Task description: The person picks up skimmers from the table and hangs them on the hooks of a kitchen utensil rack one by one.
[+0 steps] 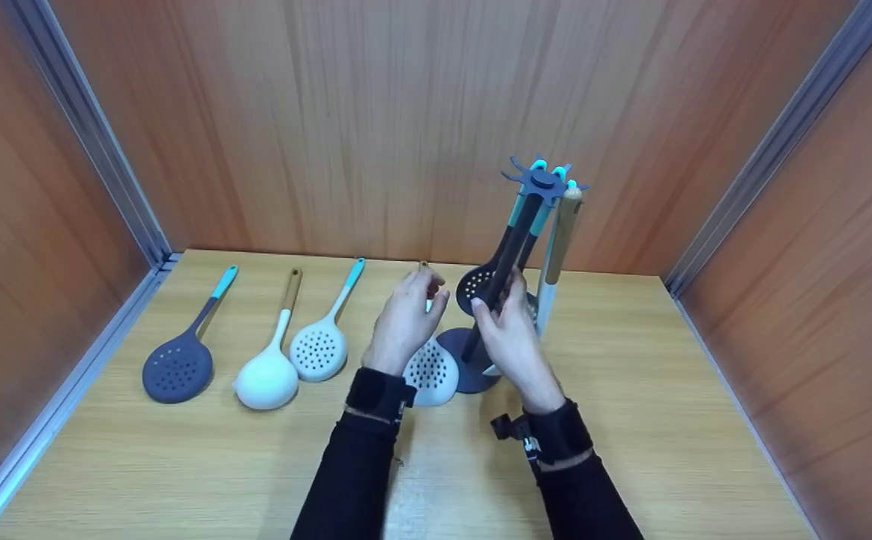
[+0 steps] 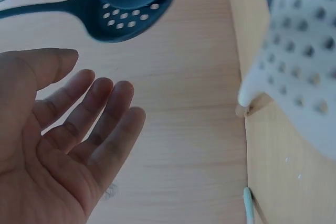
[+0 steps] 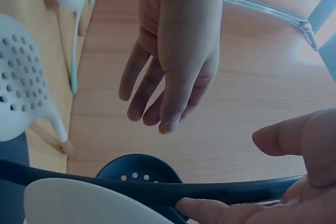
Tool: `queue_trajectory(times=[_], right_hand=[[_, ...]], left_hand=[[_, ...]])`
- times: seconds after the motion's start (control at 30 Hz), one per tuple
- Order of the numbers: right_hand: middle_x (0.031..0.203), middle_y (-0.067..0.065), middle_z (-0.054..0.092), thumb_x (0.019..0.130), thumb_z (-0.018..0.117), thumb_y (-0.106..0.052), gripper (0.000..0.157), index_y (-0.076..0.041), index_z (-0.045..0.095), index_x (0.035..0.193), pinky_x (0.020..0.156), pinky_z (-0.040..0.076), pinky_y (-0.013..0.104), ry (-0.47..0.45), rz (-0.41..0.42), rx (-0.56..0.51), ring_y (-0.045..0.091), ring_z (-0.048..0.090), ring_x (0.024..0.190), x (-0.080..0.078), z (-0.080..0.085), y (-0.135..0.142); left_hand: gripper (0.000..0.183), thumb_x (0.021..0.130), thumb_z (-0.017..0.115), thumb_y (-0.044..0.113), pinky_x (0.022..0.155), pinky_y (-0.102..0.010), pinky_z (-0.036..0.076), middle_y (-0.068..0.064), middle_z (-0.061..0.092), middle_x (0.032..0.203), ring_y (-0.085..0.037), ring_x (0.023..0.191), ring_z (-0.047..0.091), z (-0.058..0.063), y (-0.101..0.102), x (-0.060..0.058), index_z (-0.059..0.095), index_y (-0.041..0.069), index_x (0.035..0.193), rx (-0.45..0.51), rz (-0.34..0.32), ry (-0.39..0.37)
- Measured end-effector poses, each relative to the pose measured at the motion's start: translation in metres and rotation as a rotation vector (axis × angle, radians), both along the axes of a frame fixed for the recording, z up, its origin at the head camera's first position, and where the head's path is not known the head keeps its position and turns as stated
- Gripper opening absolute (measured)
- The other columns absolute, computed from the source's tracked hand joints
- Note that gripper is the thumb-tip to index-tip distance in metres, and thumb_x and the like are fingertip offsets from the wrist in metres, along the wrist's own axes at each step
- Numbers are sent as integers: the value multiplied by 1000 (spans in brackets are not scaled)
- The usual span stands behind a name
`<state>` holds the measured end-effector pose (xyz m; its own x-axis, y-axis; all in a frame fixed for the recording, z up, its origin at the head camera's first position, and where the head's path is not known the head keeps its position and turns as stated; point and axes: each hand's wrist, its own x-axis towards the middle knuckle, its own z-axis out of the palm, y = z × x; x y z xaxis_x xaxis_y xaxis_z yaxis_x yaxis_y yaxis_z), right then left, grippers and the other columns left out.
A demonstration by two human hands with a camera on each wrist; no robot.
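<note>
A dark blue utensil stand (image 1: pixel 507 277) with a hooked star-shaped top stands on a round base (image 1: pixel 465 352). My right hand (image 1: pixel 510 326) is at its pole, fingers touching one side; in the right wrist view the thumb (image 3: pixel 283 137) is apart from the pole. A dark perforated skimmer (image 1: pixel 474 289) hangs on the stand, as does a utensil with a wooden handle (image 1: pixel 563 232). My left hand (image 1: pixel 409 319) hovers left of the stand with relaxed fingers, holding nothing. Beneath it lies a white slotted spatula (image 1: pixel 433 375), its handle partly hidden by the hand.
To the left lie a dark slotted skimmer (image 1: pixel 178 367), a white ladle (image 1: pixel 267 379) with a wooden handle and a white skimmer (image 1: pixel 319 349) with a turquoise handle. Wooden panels (image 1: pixel 421 127) with metal edge rails (image 1: pixel 765 142) enclose the table (image 1: pixel 675 420).
</note>
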<state>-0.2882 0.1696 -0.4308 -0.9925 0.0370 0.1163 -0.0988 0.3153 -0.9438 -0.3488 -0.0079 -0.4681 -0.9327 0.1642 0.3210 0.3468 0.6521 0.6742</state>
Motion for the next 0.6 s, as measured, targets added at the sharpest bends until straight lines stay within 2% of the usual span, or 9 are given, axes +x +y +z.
queue_trajectory(times=[0.13,0.33,0.43,0.6], right_hand=[[179,31,31,116,57,-16,79,-3,7,177,132,44,62,-12,-39,97,45,41,166,-3,-3,-2],[174,31,38,116,58,-14,71,2,18,172,136,38,64,27,-66,217,46,41,165,-7,-5,-4],[170,31,42,116,59,-14,70,4,20,171,136,39,62,40,-81,250,46,44,164,-8,-6,-5],[161,31,55,116,58,-13,55,5,36,163,130,48,61,88,-124,343,45,54,156,-12,-11,-6]], left_hand=[[26,114,68,24,98,-46,66,-13,74,132,-31,119,74,-8,-1,-5,70,9,135,-93,29,6],[30,112,71,25,92,-50,68,-15,76,129,-36,114,76,-16,-1,-12,72,7,135,-248,76,-23],[33,111,72,28,90,-53,69,-16,76,128,-38,113,77,-16,1,-16,72,6,137,-329,82,-62],[38,111,72,30,86,-53,71,-18,76,127,-39,111,78,-13,6,-21,71,3,138,-453,92,-123]])
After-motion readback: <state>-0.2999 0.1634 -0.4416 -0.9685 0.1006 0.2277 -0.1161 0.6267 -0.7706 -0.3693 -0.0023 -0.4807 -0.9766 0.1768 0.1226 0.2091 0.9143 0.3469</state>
